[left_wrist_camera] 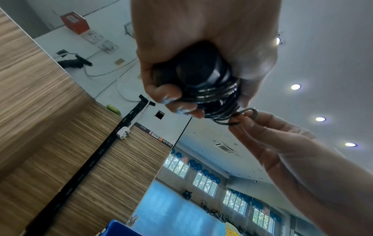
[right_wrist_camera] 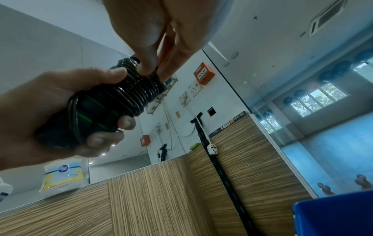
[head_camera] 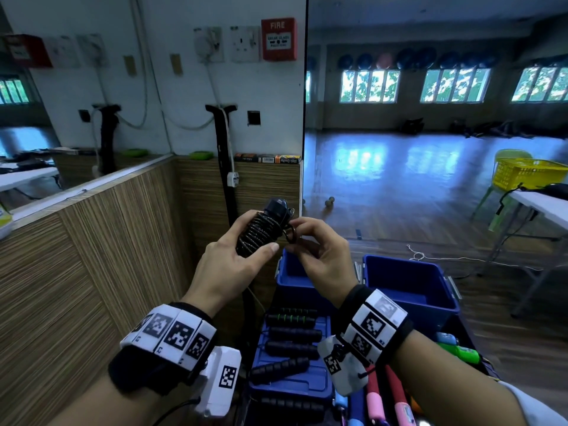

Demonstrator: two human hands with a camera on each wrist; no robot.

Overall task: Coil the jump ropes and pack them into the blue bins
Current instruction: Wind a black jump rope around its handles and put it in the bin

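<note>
Coiling step, near end. Left hand (head_camera: 229, 265) clenched round rope bundle (head_camera: 261, 230); right hand (head_camera: 319, 256) fingers pinch last loop (left_wrist_camera: 245, 114). Next: tuck end, drop into blue bin (head_camera: 412, 284).

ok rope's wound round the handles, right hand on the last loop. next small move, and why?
Probably tuck the loose end loop, pinched by the right hand, under the coils gripped by the left hand: it still sticks out, and the blue bin waits open below.
</note>
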